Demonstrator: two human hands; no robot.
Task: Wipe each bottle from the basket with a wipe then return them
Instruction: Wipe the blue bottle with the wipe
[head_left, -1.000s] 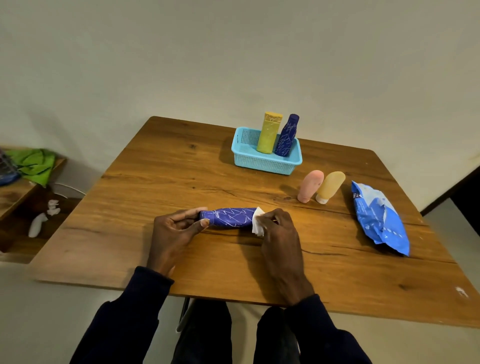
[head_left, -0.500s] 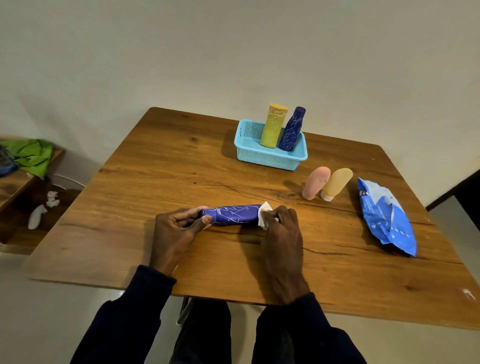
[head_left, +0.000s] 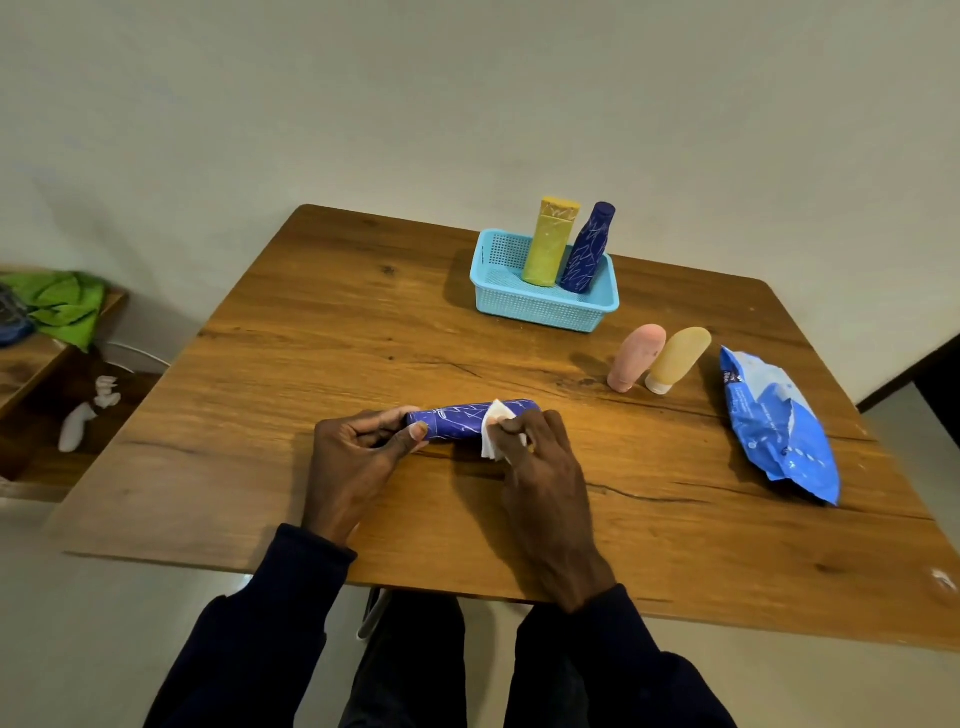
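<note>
A blue patterned bottle (head_left: 457, 420) lies on its side just above the wooden table (head_left: 322, 332), held between both hands. My left hand (head_left: 358, 457) pinches its left end with thumb and fingers. My right hand (head_left: 540, 467) holds a white wipe (head_left: 496, 428) wrapped over the bottle's right part. At the back, the light blue basket (head_left: 540, 306) holds a yellow bottle (head_left: 548, 241) and another blue patterned bottle (head_left: 587, 249), both upright. A pink bottle (head_left: 636, 356) and an orange bottle (head_left: 675, 358) stand cap-down to the right of the basket.
A blue wipes packet (head_left: 776, 426) lies near the table's right edge. Left of the table, a lower wooden shelf (head_left: 31, 364) carries a green cloth (head_left: 62, 306); white objects (head_left: 85, 410) lie below it. A plain wall stands behind the table.
My right hand has slid the wipe leftward along the bottle, from its right end toward the middle. The left hand keeps its hold. The camera view has shifted slightly.
</note>
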